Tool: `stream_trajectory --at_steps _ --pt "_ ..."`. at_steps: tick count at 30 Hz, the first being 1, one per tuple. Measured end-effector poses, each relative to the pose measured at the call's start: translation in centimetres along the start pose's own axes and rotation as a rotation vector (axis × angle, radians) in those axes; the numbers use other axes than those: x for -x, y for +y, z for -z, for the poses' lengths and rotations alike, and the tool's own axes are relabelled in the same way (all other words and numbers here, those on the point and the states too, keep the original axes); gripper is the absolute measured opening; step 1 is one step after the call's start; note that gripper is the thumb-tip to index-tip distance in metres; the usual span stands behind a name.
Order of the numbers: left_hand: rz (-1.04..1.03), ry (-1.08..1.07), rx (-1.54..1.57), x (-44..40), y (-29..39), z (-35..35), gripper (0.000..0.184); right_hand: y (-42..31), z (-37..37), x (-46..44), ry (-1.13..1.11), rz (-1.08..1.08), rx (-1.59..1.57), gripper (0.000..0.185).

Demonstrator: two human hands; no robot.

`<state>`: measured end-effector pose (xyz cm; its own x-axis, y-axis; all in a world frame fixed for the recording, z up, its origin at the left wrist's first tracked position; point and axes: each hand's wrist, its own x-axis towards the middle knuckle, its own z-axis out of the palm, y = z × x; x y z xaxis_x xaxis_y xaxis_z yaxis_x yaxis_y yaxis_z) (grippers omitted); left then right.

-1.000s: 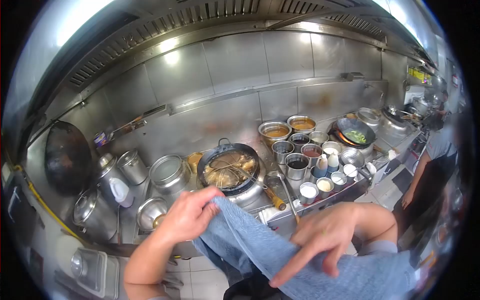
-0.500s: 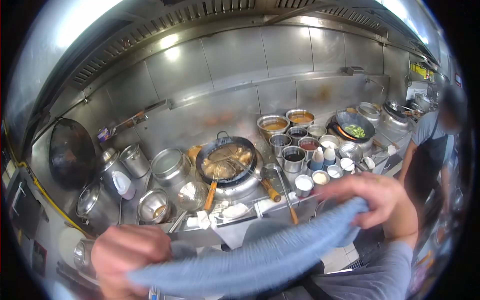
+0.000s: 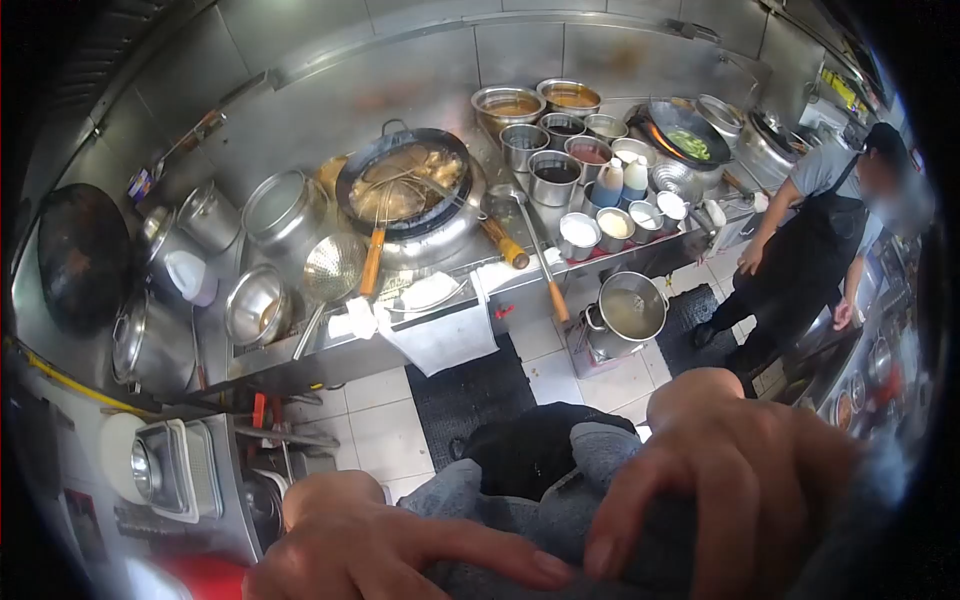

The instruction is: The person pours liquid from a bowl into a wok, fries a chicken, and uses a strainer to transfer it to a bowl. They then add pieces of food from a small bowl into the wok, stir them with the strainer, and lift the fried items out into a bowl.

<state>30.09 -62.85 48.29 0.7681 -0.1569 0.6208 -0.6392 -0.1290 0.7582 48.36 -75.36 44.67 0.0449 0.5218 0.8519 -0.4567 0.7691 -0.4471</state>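
The left hand (image 3: pixel 385 545) and right hand (image 3: pixel 730 480) are close together at a fuzzy blue-grey cloth (image 3: pixel 603 450), low before the stainless-steel cooking surface (image 3: pixel 265 368); I cannot tell whether either grip pinches it.

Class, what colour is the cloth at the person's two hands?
The cloth is greyish blue; the head view shows it best.

Round black metal wok (image 3: pixel 353 202), on round silver metal burner ring (image 3: pixel 432 249). Left of wok: round silver steel pot (image 3: pixel 290 238). Left, before wok: round perforated silver strainer (image 3: pixel 333 265). Right of wok: cylindrical silver steel containers (image 3: pixel 553 192). Before wok: left hand (image 3: pixel 350 545); before, right of wok: right hand (image 3: pixel 725 465).
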Motion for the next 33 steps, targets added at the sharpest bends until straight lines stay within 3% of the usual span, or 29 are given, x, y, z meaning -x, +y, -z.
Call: stream_trajectory --at_steps 7,10,12,13,14,16,20,25,26,27,29,31,32,33 --pt "0.0 0.226 -0.083 2.0 0.7 1.0 0.015 0.7 -0.6 -0.5 0.053 -0.035 0.271 0.015" --pt "0.021 0.361 -0.14 2.5 0.7 -0.3 0.014 -0.3 -1.6 -0.9 0.125 -0.19 0.52 0.017" --pt "-0.229 0.747 -0.098 2.1 -0.7 -1.8 0.012 -0.8 -2.3 -1.1 0.194 -0.298 0.653 0.019" --pt "-0.275 0.774 -0.089 2.0 -0.8 -1.8 0.012 -0.9 -2.7 -0.9 0.252 -0.318 0.686 0.02" --pt "-0.286 0.776 -0.083 2.0 -0.7 -1.9 0.013 0.0 -1.5 -0.9 0.248 -0.318 0.692 0.02" --pt "-0.281 0.784 -0.062 1.9 -1.0 -1.9 0.013 2.6 2.3 -0.8 -0.035 0.39 0.212 0.034" --pt "-0.256 0.805 -0.047 1.7 -1.2 -2.3 0.015 1.6 4.1 -0.9 -0.271 0.418 0.24 0.036" --pt "-0.315 0.795 -0.023 1.7 -1.6 -2.2 0.014 -0.7 1.6 -1.7 -0.232 -0.082 0.598 0.01" --pt "-0.349 0.792 -0.022 1.6 -1.7 -2.1 0.013 0.9 2.8 -1.6 -0.284 0.094 0.585 0.004" --pt "-0.388 0.792 -0.028 1.7 -1.8 -1.8 0.013 3.4 0.7 -0.1 0.222 0.523 0.472 0.004" --pt "-0.503 0.757 -0.026 1.8 -2.0 -1.4 0.014 2.6 0.0 -0.4 0.206 0.377 0.233 0.007" --pt "-0.649 0.66 -0.035 2.0 -2.6 -0.6 0.017 1.8 2.7 -1.7 -0.227 0.348 0.215 0.008" --pt "-0.611 0.431 -0.067 2.7 -1.8 1.3 0.025 1.3 2.2 -1.0 -0.169 0.253 0.146 0.006" --pt "-0.634 0.481 -0.035 1.8 -1.9 0.7 0.026 1.7 1.8 -1.9 -0.235 0.279 0.133 0.01"
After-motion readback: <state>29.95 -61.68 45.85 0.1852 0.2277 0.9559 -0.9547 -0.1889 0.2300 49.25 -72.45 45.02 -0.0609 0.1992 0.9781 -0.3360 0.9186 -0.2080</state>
